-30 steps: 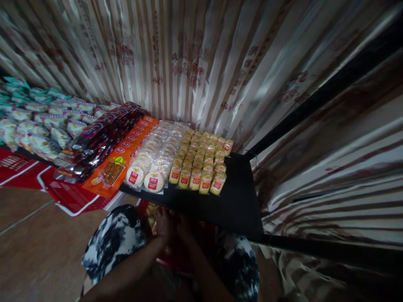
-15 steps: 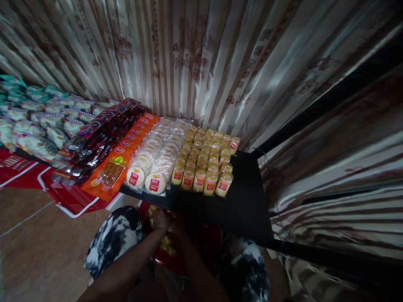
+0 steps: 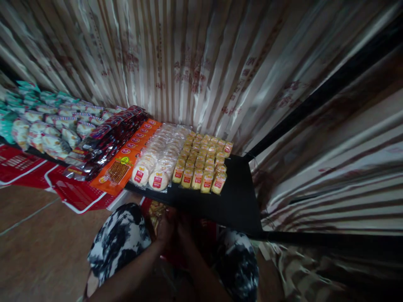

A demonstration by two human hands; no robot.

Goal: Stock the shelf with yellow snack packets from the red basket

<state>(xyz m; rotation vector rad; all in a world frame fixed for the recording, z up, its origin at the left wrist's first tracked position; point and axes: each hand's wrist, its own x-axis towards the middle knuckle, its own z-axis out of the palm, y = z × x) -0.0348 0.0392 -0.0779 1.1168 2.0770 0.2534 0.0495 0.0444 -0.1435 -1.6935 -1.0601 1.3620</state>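
Note:
My left hand (image 3: pixel 165 228) reaches down between my knees, just below the front edge of the black shelf (image 3: pixel 239 201). Close beside it is my right hand (image 3: pixel 182 227), deep in shadow. Both are over a red basket (image 3: pixel 173 260) that holds yellowish packets (image 3: pixel 155 211), nearest to my left hand. Darkness and the shelf edge hide the fingers, so whether they grip anything does not show. Above them, small yellow wrapped snacks (image 3: pixel 197 178) stand in rows on the shelf. Clear-wrapped round white crackers (image 3: pixel 158 180) lie to their left.
Further left are an orange snack bag (image 3: pixel 116 172), dark red packets (image 3: pixel 107 138) and many white-and-green bags (image 3: pixel 56 126). Red baskets with white handles (image 3: pixel 82 199) stand below. A striped curtain (image 3: pixel 189 54) hangs behind, and a black post (image 3: pixel 302 100) rises at the right.
The view has shifted slightly, and the shelf's right end sits further left. My hands remain low beside each other, now further under the shelf edge and darker.

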